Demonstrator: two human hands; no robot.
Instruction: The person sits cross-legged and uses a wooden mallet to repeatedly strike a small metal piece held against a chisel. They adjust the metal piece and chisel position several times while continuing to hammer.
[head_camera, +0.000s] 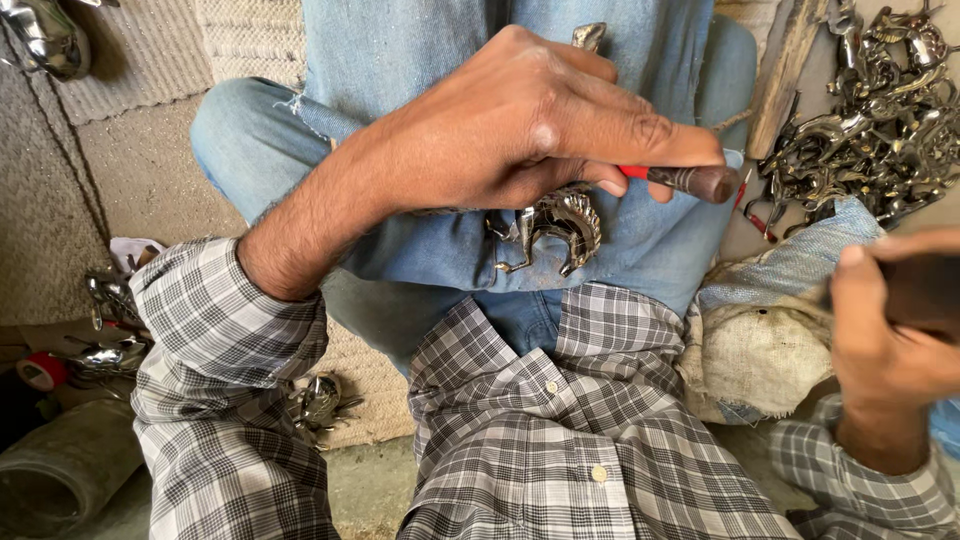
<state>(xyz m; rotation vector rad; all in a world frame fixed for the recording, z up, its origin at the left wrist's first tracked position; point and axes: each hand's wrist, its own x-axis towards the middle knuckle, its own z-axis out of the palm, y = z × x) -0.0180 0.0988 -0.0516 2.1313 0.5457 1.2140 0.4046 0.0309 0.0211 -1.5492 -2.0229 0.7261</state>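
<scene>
The left hand (520, 125) is clenched around a dark tool (690, 180) with a red band, over a shiny metal horse figure (555, 225) lying on the lap. At right, the right hand (885, 330) grips something dark and blurred. Far right lies a heap of metal figures (880, 120).

My shirt (560, 440): grey-and-white check, pale buttons. Jeans (420, 60): faded light blue. Tool (690, 180) in my left hand (520, 130): red band, dark brown tip. Metal horse figure (555, 225): shiny silver. Heap of figures (880, 120): dark silver. Cloth bundle (770, 330): off-white with blue weave.
</scene>
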